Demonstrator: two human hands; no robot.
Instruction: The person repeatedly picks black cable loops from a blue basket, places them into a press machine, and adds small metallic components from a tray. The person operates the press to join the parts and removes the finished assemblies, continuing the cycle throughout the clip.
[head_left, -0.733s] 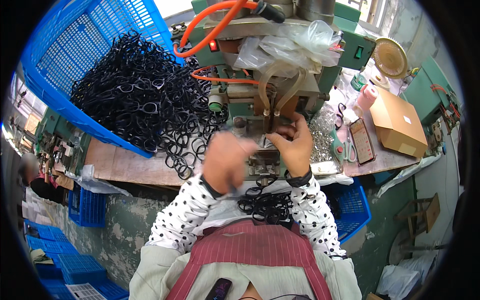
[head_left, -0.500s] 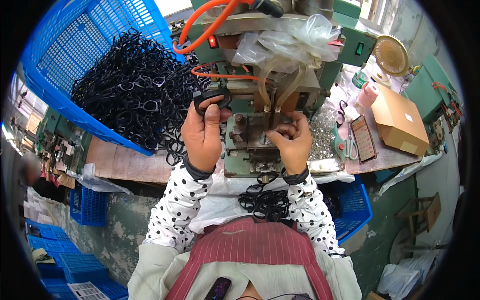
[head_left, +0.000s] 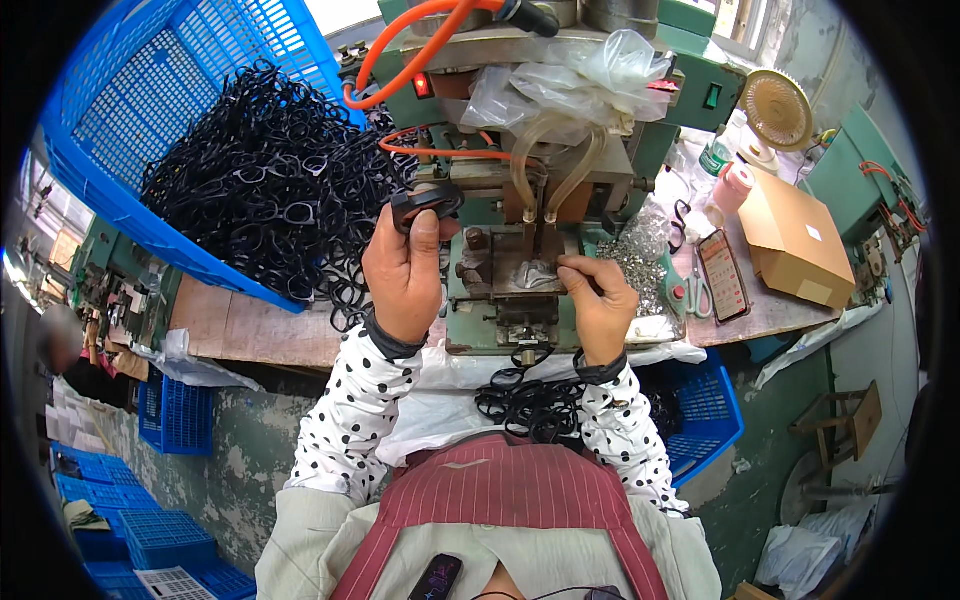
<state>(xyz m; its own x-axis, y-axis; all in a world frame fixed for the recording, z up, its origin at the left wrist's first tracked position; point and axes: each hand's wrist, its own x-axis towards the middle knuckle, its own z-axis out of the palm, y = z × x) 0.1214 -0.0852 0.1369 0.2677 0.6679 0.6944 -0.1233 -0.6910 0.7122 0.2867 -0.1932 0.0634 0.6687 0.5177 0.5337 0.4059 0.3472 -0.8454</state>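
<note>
Between the thumb and fingers of my left hand (head_left: 402,285), a black eyeglass frame (head_left: 430,204) is held up at the left of the green press machine (head_left: 466,328). My right hand (head_left: 604,312) is pinched at the right edge of the machine's metal work plate (head_left: 508,272). Whatever its fingertips hold, if anything, is too small to make out. A shiny bit of metal (head_left: 536,273) lies on the plate just left of these fingertips. Two clear tubes (head_left: 522,182) come down behind the plate. Right of the machine lies a pile of small shiny metal parts (head_left: 638,250).
A big blue basket (head_left: 190,255) leans at the left, heaped with black eyeglass frames (head_left: 270,185). More frames (head_left: 530,400) lie on my lap. At the right are scissors (head_left: 698,296), a phone (head_left: 722,275) and a cardboard box (head_left: 798,240). An orange hose (head_left: 375,95) loops above.
My right hand has drawn back from beside the tubes, toward me and slightly right, uncovering the plate. The eyeglass frame has turned a little in my left hand, which stays in place.
</note>
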